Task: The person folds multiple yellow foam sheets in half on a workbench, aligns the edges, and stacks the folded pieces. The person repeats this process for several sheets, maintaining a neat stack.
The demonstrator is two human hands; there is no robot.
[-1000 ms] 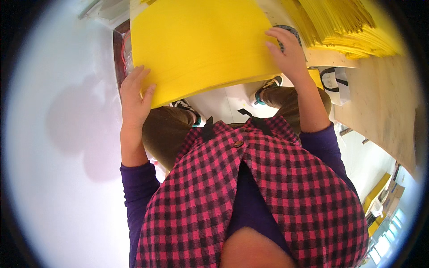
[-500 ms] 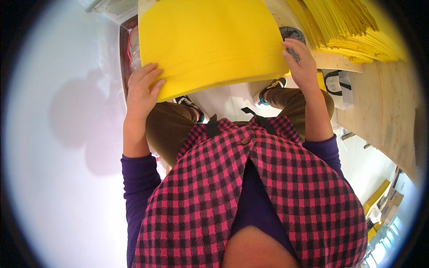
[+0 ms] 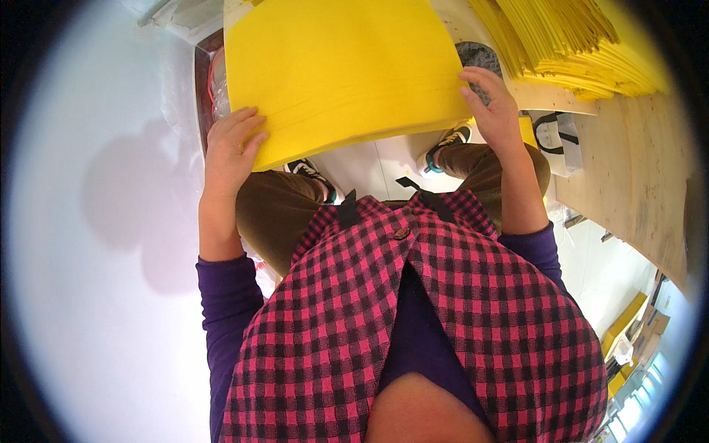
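A stack of yellow foam sheets (image 3: 343, 70) is held flat above the person's knees, near edge sagging slightly toward the lap. To the right, a tall pile of yellow sheets (image 3: 569, 40) sits on a wooden worktable (image 3: 635, 170), edges fanned unevenly. A small white bag with black handles (image 3: 554, 140) stands below the table edge, beside the right knee. A clear plastic wrap (image 3: 181, 15) lies at upper left by a dark red frame (image 3: 201, 81).

Floor is pale and glossy (image 3: 96, 221), carrying the person's shadow at left.

Left hand (image 3: 229, 151) grips the stack's lower left corner, fingers curled over the top face. Right hand (image 3: 493, 111) clasps the right edge, fingers bent onto the sheet. Both forearms rise from purple sleeves under a red-and-black checked vest (image 3: 413, 317). 2 sneakers (image 3: 447, 144) show below the stack.
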